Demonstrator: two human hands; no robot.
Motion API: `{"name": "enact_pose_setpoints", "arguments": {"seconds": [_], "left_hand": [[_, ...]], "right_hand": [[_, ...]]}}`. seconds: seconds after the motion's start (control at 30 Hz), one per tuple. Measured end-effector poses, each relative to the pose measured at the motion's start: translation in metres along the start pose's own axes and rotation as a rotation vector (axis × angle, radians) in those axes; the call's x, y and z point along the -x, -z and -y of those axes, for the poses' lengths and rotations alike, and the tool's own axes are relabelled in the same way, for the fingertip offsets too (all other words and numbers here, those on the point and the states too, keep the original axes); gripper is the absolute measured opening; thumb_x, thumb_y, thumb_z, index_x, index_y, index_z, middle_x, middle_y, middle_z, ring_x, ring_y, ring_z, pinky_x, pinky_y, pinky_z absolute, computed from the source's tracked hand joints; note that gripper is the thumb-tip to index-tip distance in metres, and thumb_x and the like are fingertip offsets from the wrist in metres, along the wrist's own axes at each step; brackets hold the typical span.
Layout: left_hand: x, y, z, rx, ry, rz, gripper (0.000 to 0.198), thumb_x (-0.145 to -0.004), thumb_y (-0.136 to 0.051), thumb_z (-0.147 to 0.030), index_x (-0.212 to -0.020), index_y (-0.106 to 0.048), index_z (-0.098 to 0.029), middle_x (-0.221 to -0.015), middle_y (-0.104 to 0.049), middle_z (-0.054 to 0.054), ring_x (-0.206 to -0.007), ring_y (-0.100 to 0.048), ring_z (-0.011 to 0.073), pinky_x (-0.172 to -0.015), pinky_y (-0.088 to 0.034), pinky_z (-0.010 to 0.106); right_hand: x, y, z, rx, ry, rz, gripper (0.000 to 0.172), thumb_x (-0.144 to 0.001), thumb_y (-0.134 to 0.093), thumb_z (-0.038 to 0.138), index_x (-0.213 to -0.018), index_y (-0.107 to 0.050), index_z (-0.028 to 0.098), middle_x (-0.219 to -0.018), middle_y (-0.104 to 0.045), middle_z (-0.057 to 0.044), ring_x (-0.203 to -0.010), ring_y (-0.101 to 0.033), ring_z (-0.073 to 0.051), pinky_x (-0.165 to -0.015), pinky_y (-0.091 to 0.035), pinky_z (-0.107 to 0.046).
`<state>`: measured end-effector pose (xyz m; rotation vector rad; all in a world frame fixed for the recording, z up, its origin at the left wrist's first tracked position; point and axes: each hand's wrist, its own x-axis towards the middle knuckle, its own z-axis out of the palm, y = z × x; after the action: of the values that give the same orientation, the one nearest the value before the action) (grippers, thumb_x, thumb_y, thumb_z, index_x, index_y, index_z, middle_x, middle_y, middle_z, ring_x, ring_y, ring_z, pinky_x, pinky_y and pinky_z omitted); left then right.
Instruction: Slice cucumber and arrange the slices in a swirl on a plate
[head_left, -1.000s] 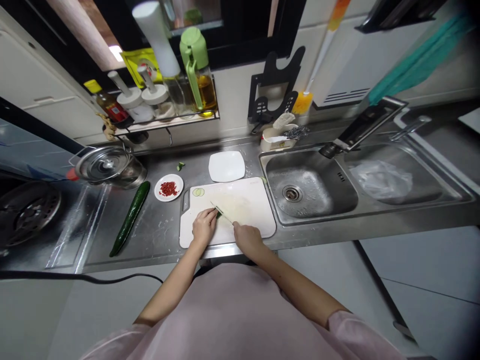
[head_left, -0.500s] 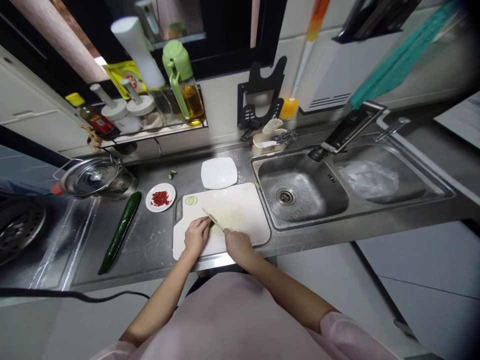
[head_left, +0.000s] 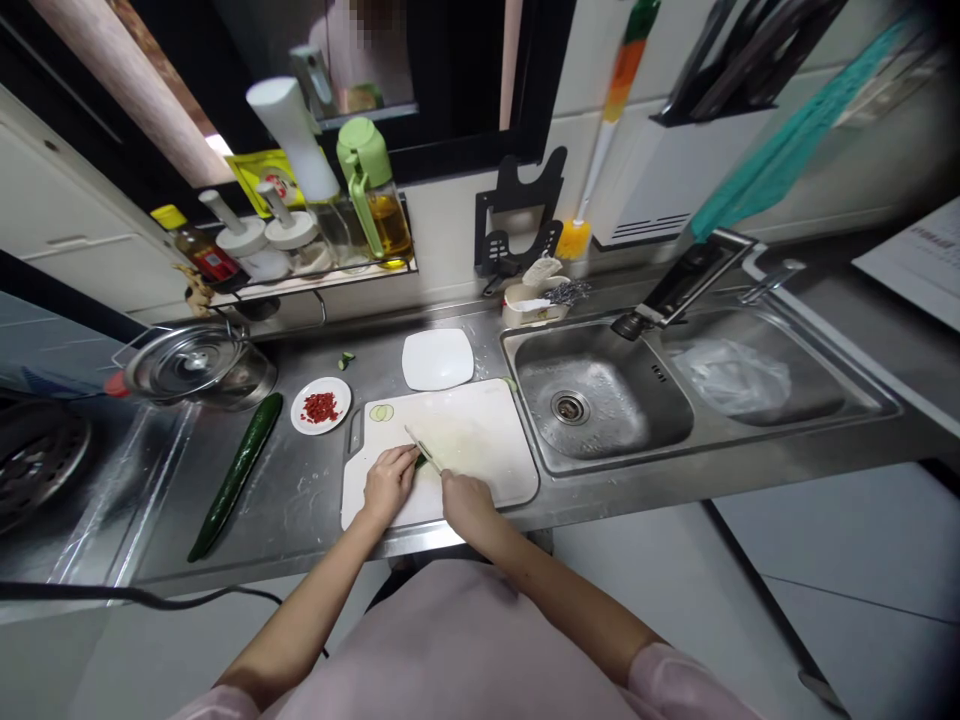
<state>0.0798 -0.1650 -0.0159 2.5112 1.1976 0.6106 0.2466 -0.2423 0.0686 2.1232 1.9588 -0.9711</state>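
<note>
Just left of the slanted knife (head_left: 425,451) your right hand (head_left: 469,506) grips, your left hand (head_left: 390,486) pins a cucumber piece (head_left: 421,461).

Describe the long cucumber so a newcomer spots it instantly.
Find the steel sink, then the white cutting board to its left. Further left, past the round plate of red pieces, the cucumber lies on the counter, the only long, dark green thing there.

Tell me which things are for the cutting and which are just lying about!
Probably for the cutting:
knife in the right hand
green piece by the left hand
cutting board
whole cucumber, maybe

Probably just lying about:
red bits
pot
plastic bag
</note>
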Motion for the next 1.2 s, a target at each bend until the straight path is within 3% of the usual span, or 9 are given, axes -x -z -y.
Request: {"name": "enact_pose_setpoints", "arguments": {"seconds": [1.2], "left_hand": [[-0.0084, 0.0056, 0.0082, 0.064, -0.035, 0.055, 0.026, -0.092, -0.046, -0.022, -0.107, -0.067, -0.024, -0.107, -0.069, 0.006, -0.099, -0.063, 0.0188, -0.089, -0.052, 0.036]], "right_hand": [[-0.0014, -0.0007, -0.0057, -0.059, -0.009, 0.025, 0.032, -0.086, -0.042, 0.006, -0.112, -0.059, 0.011, -0.098, -0.069, -0.018, -0.101, -0.066, -0.025, -0.079, -0.049, -0.032]]}}
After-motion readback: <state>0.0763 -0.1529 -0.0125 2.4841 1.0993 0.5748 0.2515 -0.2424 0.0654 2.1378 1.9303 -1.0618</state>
